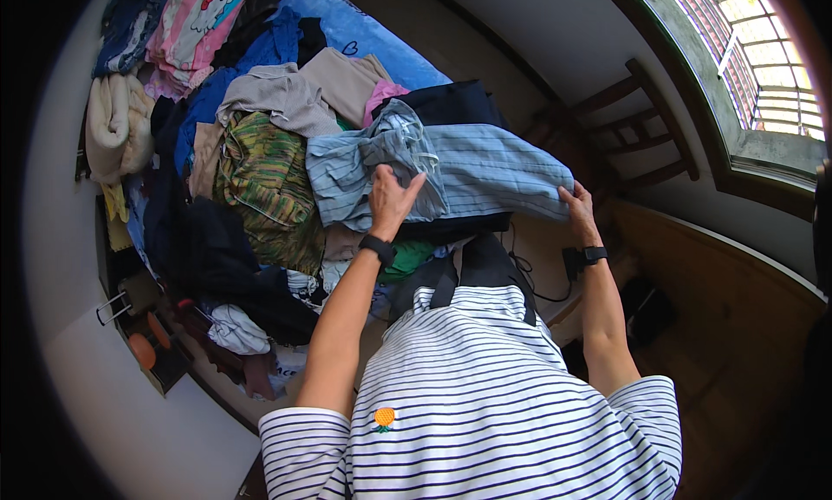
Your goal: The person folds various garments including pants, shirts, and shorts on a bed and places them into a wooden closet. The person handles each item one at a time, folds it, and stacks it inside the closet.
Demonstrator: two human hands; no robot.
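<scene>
A light blue garment with dark stripes (497, 165) lies stretched across a dark folded cloth (448, 103). Its middle is bunched up, with a pale drawstring or strap (426, 157) showing there. My left hand (392, 201) is over the bunched part, thumb and forefinger spread apart; whether its fingertips touch the fabric is hard to see. At the garment's right end, my right hand (580, 209) grips the edge, thumb on top and the other fingers mostly hidden. Just left of the garment are a green and brown patterned top (270, 188) and a grey shirt (276, 97).
Heaped clothes cover the bed, including a black garment (214, 240) and beige trousers (344, 81). Folded pink striped cloth (192, 29) and a cream blanket (117, 126) are at the far left. To the right are a wooden chair (650, 123), a black cable (549, 297) and a barred window (760, 51).
</scene>
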